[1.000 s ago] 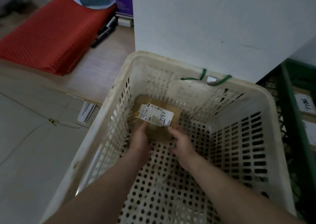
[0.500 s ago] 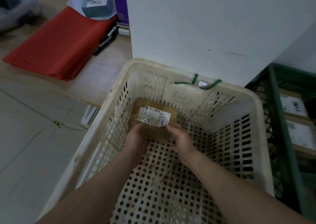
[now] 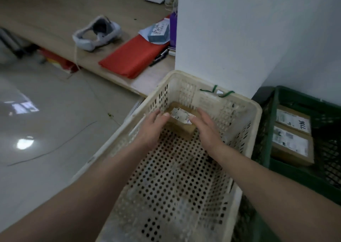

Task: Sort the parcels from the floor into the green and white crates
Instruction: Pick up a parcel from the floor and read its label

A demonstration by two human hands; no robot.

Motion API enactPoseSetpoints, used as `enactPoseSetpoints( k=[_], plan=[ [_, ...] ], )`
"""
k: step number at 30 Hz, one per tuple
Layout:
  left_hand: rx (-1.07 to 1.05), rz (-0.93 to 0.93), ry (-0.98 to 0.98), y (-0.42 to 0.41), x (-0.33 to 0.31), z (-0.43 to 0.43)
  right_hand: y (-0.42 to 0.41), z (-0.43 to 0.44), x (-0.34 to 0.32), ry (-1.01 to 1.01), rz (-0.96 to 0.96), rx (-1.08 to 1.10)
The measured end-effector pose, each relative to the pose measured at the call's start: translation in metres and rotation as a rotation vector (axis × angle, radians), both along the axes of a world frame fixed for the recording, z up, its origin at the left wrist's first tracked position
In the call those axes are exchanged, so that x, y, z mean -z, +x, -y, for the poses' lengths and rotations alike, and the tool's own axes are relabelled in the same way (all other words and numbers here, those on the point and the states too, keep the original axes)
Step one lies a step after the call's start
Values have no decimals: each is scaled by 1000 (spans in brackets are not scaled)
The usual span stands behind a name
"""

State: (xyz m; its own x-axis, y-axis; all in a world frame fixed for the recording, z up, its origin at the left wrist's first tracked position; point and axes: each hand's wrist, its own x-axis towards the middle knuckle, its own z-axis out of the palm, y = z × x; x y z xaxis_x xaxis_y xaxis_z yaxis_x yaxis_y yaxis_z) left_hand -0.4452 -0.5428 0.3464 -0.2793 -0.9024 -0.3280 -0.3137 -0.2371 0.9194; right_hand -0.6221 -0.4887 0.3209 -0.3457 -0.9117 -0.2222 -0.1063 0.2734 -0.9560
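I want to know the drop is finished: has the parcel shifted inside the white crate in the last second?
No. The parcel sits in the same far left corner of the white crate, by its far wall.

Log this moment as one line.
parcel: white crate, far left corner | left hand: open beside parcel | right hand: open beside parcel

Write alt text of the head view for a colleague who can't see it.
The left hand and right hand, both open, flank a labelled cardboard parcel lying in the far left corner of the white crate. The green crate to its right holds two more labelled cardboard parcels. A red cloth and a white headset lie on the wooden ledge beyond.
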Motion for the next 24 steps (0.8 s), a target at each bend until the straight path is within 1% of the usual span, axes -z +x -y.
enactPoseSetpoints(
  k=[4, 6, 12, 18, 24],
  plan=[
    [-83, -39, -93, 47, -44, -55, 32, -38, -51, -58, -136, -190],
    [-140, -28, -126, 75, -61, -79, 54, -51, -73, -79, -205, -266],
    [-330, 65, -235, 182, -99, -155, 139, -79, -111, -149, -192, -472],
    [-589, 87, -213, 311, -102, -240, 259, -112, -120, -192, -235, -697],
    [-804, 142, -182, 424, -78, -338, 375, -161, -107, -199, -211, -874]
  ],
)
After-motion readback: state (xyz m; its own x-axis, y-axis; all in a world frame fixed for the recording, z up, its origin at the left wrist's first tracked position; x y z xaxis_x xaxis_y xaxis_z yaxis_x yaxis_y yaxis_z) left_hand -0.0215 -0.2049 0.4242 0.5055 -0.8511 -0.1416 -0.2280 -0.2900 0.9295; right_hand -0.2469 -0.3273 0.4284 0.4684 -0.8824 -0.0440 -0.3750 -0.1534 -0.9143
